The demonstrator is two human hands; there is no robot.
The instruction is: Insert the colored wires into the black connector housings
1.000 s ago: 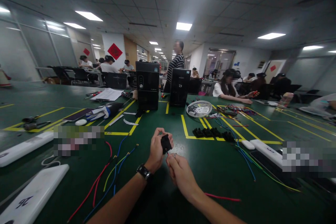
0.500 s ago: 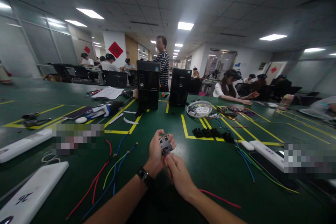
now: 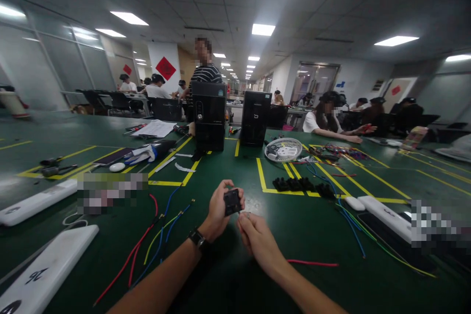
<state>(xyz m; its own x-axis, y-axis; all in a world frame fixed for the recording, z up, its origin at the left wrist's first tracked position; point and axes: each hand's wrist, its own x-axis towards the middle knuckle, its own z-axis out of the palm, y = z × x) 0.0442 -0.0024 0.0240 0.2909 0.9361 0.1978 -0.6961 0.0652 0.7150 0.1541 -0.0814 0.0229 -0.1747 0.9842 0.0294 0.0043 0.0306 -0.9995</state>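
My left hand (image 3: 218, 208), with a dark watch on its wrist, is closed around a small square black block (image 3: 232, 202) with recesses in its face. The block is held up above the green table. Just below its lower right corner, my right hand (image 3: 255, 230) is pinched, thumb against the fingers. A tiny light-coloured bit shows at those fingertips, too small to name. From behind my right forearm a red wire (image 3: 312, 263) runs out over the table; its other end is hidden.
Red, blue and yellow-green wires (image 3: 162, 235) lie to the left. Several black parts (image 3: 301, 185) line up ahead on the right, near a white basket (image 3: 283, 150). Two black computer cases (image 3: 209, 122) stand at the back. White power banks (image 3: 55, 270) lie left. Across the table sits a person.
The block has turned in my left hand: its grey metallic face showed before, a black face shows now. My right hand has shifted slightly right. The view has moved a little.
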